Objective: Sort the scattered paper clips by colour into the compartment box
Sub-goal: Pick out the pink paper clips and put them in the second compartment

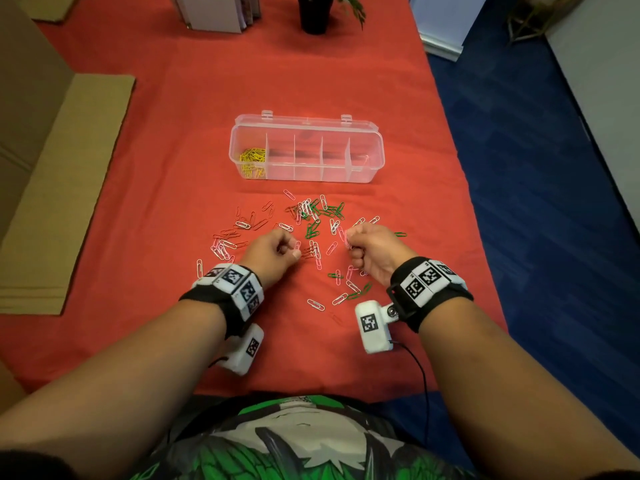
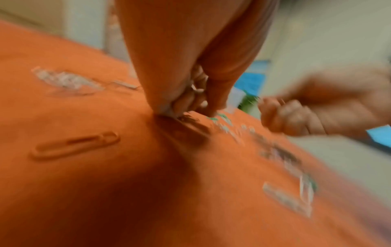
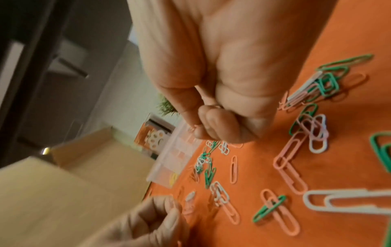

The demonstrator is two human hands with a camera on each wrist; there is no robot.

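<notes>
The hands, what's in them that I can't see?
- Left hand: head view shows one pink clip; curled fingers hide any more, and the left wrist view is blurred.
- Right hand: pink clips poke out; how many, the fist hides in both views.
</notes>
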